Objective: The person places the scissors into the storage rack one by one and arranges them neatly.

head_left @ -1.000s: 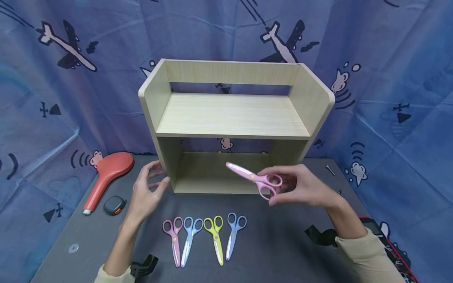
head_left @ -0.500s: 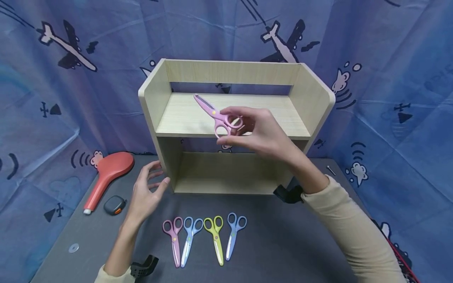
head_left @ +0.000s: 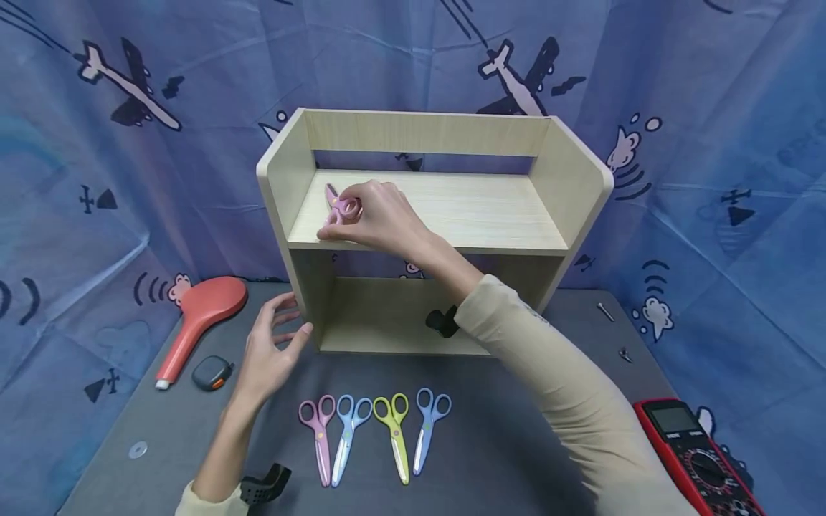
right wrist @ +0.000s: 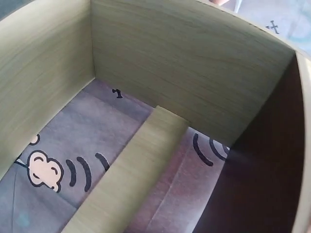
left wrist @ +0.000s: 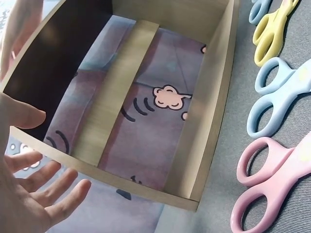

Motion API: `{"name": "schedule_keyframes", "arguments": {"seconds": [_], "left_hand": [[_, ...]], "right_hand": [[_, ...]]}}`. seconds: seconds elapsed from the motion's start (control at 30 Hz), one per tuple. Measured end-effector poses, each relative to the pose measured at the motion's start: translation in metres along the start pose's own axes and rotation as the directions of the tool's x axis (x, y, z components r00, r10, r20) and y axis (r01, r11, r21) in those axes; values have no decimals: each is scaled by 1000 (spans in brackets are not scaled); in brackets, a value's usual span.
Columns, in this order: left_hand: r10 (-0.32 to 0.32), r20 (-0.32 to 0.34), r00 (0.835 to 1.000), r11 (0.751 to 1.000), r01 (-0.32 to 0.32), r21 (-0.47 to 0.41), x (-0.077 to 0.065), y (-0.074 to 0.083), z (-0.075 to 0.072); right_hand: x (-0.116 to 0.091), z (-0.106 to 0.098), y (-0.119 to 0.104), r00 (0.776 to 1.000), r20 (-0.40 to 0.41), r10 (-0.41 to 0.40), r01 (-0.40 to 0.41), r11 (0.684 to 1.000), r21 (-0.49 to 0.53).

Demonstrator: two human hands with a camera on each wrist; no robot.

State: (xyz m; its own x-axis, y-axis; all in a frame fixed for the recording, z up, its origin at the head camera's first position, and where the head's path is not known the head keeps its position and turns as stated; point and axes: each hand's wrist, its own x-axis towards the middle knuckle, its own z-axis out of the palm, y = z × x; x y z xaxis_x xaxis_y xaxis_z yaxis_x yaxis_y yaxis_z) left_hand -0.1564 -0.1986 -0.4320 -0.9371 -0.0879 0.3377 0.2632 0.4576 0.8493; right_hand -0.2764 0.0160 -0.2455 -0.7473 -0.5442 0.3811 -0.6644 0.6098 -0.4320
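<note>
My right hand [head_left: 386,218] pinches pink scissors [head_left: 332,197] by the handles at the left end of the upper board of a pale wooden shelf [head_left: 445,204]. Their blades point toward the back of the shelf, and the fingers cover part of the handles. Beside the shelf's left side panel, my left hand [head_left: 267,355] has relaxed, spread fingers, fingertips right at the panel. The left wrist view shows that hand [left wrist: 36,199] with nothing in it. In front of the shelf, several scissors lie in a row: pink [head_left: 317,430], light blue [head_left: 348,430], yellow [head_left: 393,430] and blue [head_left: 429,426].
To the left are a red paddle-shaped object [head_left: 206,308], a tape measure [head_left: 211,373] and a washer [head_left: 138,450]. A red multimeter [head_left: 697,459], a screw [head_left: 605,312] and a small metal piece [head_left: 624,355] lie on the right. A blue patterned cloth [head_left: 400,57] hangs behind the shelf.
My right hand has carried the pink scissors from in front of the lower compartment up and left to the upper board's left end. The left hand has stayed put.
</note>
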Motion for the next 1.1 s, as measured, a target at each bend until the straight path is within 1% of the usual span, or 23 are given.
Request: {"name": "schedule_keyframes", "arguments": {"seconds": [0.23, 0.37, 0.43, 0.57, 0.67, 0.77, 0.87, 1.0, 1.07, 1.1], "left_hand": [[5, 1, 1000, 1000, -5, 4, 0, 0, 1], [4, 3, 1000, 1000, -4, 4, 0, 0, 1], [1, 5, 1000, 1000, -1, 8, 0, 0, 1], [-9, 9, 1000, 1000, 8, 12, 0, 0, 0], [-10, 12, 1000, 1000, 9, 15, 0, 0, -1], [-3, 15, 1000, 1000, 3, 17, -1, 0, -1], [5, 12, 1000, 1000, -5, 18, -1, 0, -1], [9, 9, 1000, 1000, -10, 22, -1, 0, -2], [11, 11, 1000, 1000, -11, 21, -1, 0, -1], [13, 12, 1000, 1000, -13, 19, -1, 0, -1]], "right_hand": [[11, 21, -7, 997, -58, 41, -44, 998, -49], [13, 27, -9, 994, -103, 36, -42, 997, -60], [12, 28, -11, 993, -113, 28, -36, 997, -63], [10, 28, -12, 994, -101, 31, -37, 998, -56], [3, 22, -12, 995, -83, 53, -54, 998, -20], [-11, 14, -11, 994, -83, 67, -64, 997, 36], [-33, 7, -8, 993, -108, 52, -40, 993, 111], [-74, 2, -3, 989, -143, -34, 58, 984, 167], [-96, 1, 1, 988, -138, -72, 97, 978, 183], [-108, 1, 4, 989, -124, -85, 108, 974, 197]]}}
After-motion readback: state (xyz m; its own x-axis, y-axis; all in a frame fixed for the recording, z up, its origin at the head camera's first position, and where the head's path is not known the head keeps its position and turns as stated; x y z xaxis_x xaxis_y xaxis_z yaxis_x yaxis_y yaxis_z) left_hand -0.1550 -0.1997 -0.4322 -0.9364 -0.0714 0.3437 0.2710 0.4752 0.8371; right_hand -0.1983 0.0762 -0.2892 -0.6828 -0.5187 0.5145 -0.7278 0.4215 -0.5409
